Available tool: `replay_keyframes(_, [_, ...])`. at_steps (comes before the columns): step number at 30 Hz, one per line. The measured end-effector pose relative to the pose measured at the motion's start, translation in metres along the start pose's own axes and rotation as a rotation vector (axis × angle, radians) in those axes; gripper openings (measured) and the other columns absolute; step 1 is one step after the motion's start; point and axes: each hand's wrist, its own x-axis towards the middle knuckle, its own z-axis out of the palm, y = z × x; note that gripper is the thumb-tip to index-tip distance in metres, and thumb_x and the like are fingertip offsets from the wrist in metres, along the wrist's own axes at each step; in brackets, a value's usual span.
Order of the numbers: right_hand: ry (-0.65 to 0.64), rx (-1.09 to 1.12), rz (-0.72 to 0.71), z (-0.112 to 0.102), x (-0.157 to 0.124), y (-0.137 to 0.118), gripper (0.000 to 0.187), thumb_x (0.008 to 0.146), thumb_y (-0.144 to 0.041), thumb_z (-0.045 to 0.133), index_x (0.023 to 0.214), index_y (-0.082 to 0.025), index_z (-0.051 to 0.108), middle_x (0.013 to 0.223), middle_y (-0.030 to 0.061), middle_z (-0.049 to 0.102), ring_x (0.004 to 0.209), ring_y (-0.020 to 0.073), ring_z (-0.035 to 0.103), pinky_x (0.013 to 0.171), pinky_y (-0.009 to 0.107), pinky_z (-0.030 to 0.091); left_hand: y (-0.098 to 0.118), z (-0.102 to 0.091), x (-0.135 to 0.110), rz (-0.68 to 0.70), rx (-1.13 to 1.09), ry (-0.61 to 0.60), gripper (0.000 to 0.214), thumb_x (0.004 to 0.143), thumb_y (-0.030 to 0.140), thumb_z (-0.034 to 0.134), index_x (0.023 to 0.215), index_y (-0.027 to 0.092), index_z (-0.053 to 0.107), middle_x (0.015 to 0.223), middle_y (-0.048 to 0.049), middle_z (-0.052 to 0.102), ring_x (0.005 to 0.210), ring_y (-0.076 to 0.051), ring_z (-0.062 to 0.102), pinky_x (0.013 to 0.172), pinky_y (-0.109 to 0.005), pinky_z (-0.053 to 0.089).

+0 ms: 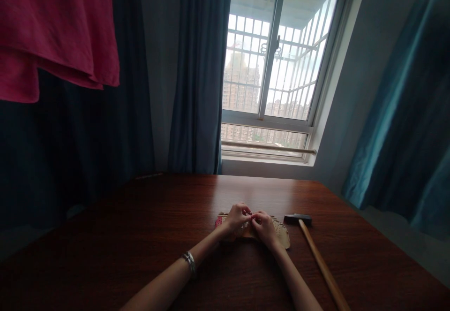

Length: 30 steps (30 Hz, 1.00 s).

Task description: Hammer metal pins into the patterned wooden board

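Table: a dark reddish-brown wooden table (pixel 140 236) fills the lower half of the view, its grain catching a soft sheen from the daylight.
Left hand: the left hand (pixel 238 217) is curled, fingertips pinched together right against the other hand; what sits between them is too small to make out.
Right hand: the right hand (pixel 264 226) mirrors it, fingers bent and pinching at the same spot, resting on the pale piece below.
Pale piece: a flat tan piece with rows of small holes (pixel 281 233) lies on the table under both hands, its far right end showing clear.
Bracelet: a silver bracelet (pixel 190 261) circles the left wrist.
Hammer: a hammer (pixel 318 257) lies just right of the hands, dark head toward the window, long wooden handle running back toward the near edge.
Window: a barred window (pixel 270 67) straight ahead, tower blocks hazy outside.
Curtains: blue curtains (pixel 198 76) hang either side of the glass.
Red cloth: a red cloth (pixel 59 25) hangs at top left.
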Motion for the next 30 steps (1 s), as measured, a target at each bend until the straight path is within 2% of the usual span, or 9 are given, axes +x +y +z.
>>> replay_keyframes(11, [-0.003, 0.031, 0.013, -0.001, -0.001, -0.003, 0.016, 0.071, -0.021, 0.054, 0.072, -0.023, 0.069, 0.078, 0.0030, 0.065, 0.073, 0.0173, 0.060, 0.071, 0.028, 0.045, 0.003, -0.004, 0.001, -0.083, -0.026, -0.026, 0.034, 0.062, 0.045, 0.065, 0.074, 0.013, 0.070, 0.070, -0.0042, 0.065, 0.067, -0.016, 0.057, 0.060, -0.022, 0.039])
replay_keyframes(16, [-0.014, 0.048, 0.062, -0.007, -0.001, -0.005, 0.014, 0.069, -0.026, 0.057, 0.073, -0.023, 0.070, 0.075, 0.0029, 0.067, 0.068, 0.0174, 0.061, 0.065, 0.028, 0.047, 0.001, -0.004, 0.001, -0.086, -0.038, -0.021, 0.033, 0.063, 0.043, 0.064, 0.074, 0.013, 0.070, 0.071, -0.0050, 0.067, 0.068, -0.017, 0.057, 0.061, -0.022, 0.040])
replay_keyframes(19, [0.012, 0.058, 0.113, -0.020, 0.001, -0.007, 0.018, 0.068, -0.031, 0.059, 0.079, -0.022, 0.070, 0.079, 0.0041, 0.069, 0.070, 0.0194, 0.062, 0.066, 0.030, 0.048, -0.002, -0.002, 0.001, -0.100, -0.033, -0.014, 0.028, 0.063, 0.037, 0.063, 0.075, 0.013, 0.070, 0.072, -0.0048, 0.067, 0.069, -0.017, 0.058, 0.062, -0.023, 0.041])
replay_keyframes(24, [0.137, 0.042, 0.232, -0.051, -0.007, -0.008, 0.022, 0.069, -0.033, 0.057, 0.083, -0.021, 0.068, 0.084, 0.0074, 0.069, 0.074, 0.0239, 0.063, 0.067, 0.035, 0.050, -0.006, 0.001, 0.001, -0.122, -0.045, -0.021, 0.027, 0.063, 0.033, 0.062, 0.077, 0.013, 0.070, 0.072, -0.0050, 0.067, 0.069, -0.017, 0.058, 0.060, -0.022, 0.041])
replay_keyframes(27, [0.200, 0.007, 0.288, -0.069, -0.027, -0.010, 0.023, 0.069, -0.035, 0.055, 0.082, -0.022, 0.067, 0.083, 0.0085, 0.068, 0.076, 0.0257, 0.063, 0.068, 0.037, 0.049, -0.007, 0.002, 0.002, -0.127, -0.047, -0.022, 0.025, 0.063, 0.032, 0.061, 0.077, 0.013, 0.070, 0.072, -0.0045, 0.068, 0.070, -0.017, 0.059, 0.061, -0.022, 0.041])
replay_keyframes(30, [0.256, -0.050, 0.322, -0.088, -0.056, -0.010, 0.023, 0.067, -0.035, 0.055, 0.082, -0.022, 0.067, 0.091, 0.0093, 0.066, 0.085, 0.0269, 0.060, 0.077, 0.039, 0.046, -0.007, 0.002, 0.001, -0.136, -0.068, -0.024, 0.025, 0.063, 0.031, 0.060, 0.077, 0.013, 0.070, 0.073, -0.0045, 0.068, 0.070, -0.017, 0.059, 0.060, -0.022, 0.042])
